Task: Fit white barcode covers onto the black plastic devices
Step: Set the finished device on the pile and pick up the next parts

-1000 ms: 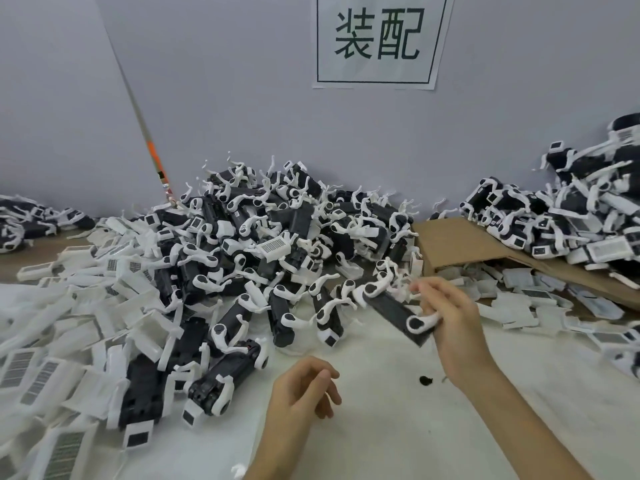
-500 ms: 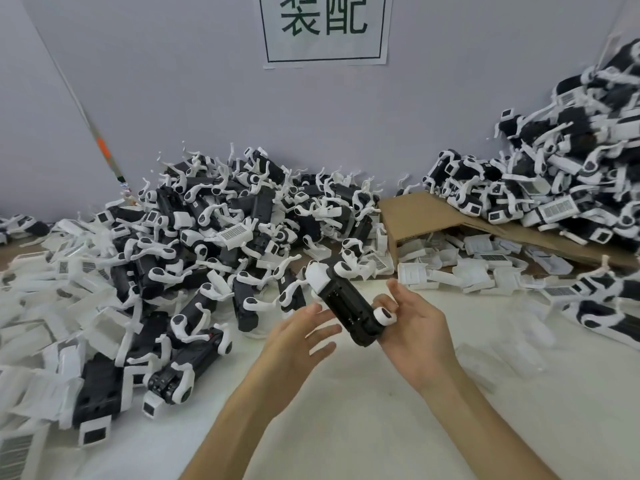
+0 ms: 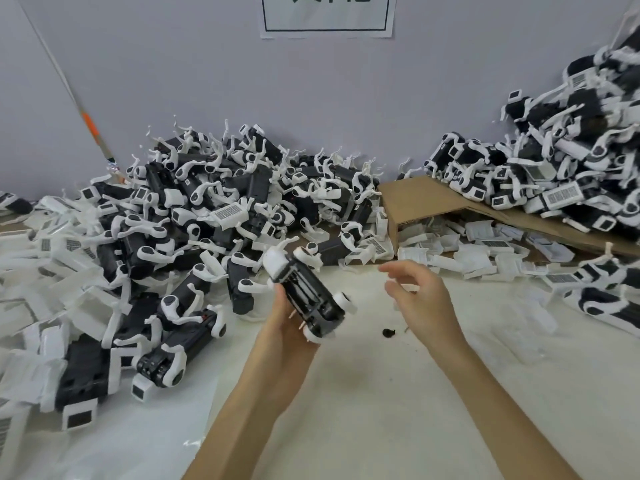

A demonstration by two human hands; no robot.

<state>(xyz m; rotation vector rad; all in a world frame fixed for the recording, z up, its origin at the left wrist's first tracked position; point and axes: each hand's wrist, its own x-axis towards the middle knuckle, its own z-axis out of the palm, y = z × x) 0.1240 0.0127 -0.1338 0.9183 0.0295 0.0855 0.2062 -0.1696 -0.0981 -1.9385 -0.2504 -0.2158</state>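
One head-worn wide-angle view looks forward and down, close over the white tabletop [image 3: 398, 410], facing the wall [image 3: 450, 98].

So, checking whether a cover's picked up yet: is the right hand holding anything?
No, the right hand is open and empty; the left hand grips the black device.

Blk device [image 3: 306, 294], tilted, uncovered

Count: one black plastic device [image 3: 306, 296] held; one brown cardboard box [image 3: 415, 202]; one white paper sign [image 3: 327, 15]; two large device heaps [image 3: 214, 209]; white barcode covers [image 3: 478, 251] uncountable.
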